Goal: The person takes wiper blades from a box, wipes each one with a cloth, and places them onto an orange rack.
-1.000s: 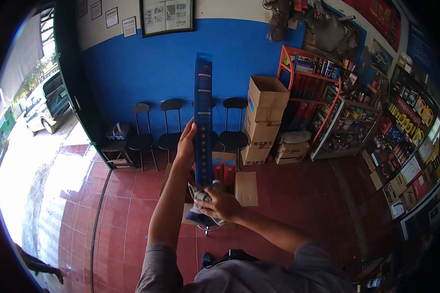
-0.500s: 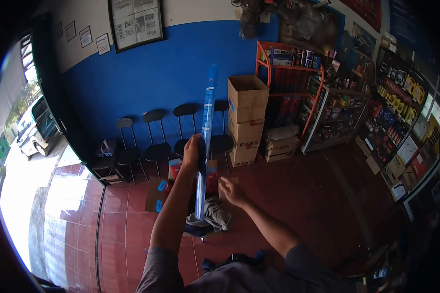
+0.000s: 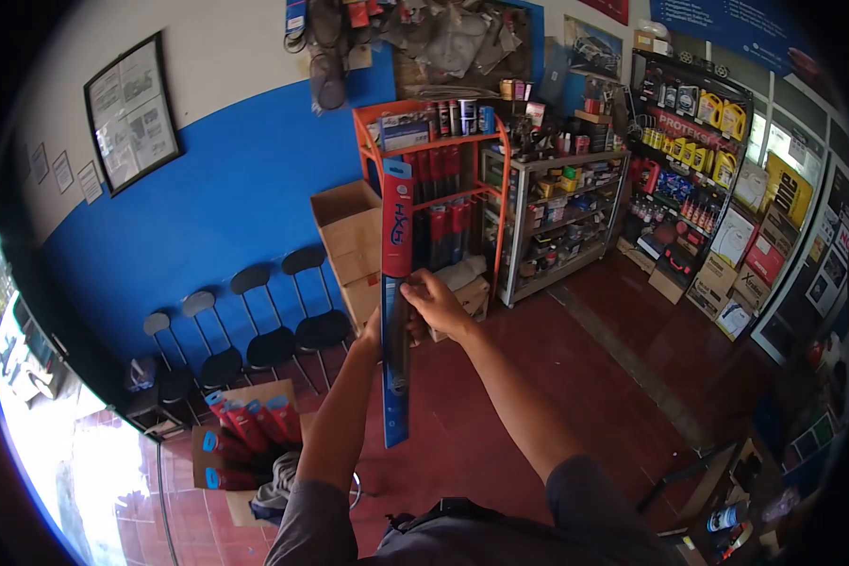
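A long, narrow red-and-blue wiper blade package [image 3: 398, 226] stands nearly upright in front of me, its printed face toward me and a blue hanging tab at the top. My left hand [image 3: 374, 330] is closed on its left edge, with the fingers partly hidden behind it. On the other edge, my right hand [image 3: 436, 304] grips the package near its middle, thumb on the front. Below left, an open cardboard box [image 3: 288, 401] holds several similar red packages with blue tabs.
Black chairs [image 3: 272, 344] line the blue wall. Stacked cartons [image 3: 344, 222] stand beside an orange rack [image 3: 505, 160] holding similar red packages. Further right are a glass display case [image 3: 561, 222] and oil shelves [image 3: 689, 156]. Grey cloth [image 3: 278, 486] lies by the open box.
My view has swung right toward the orange rack. The package has turned from its clear bluish side to its red printed face. My right hand has come in and taken hold of it.
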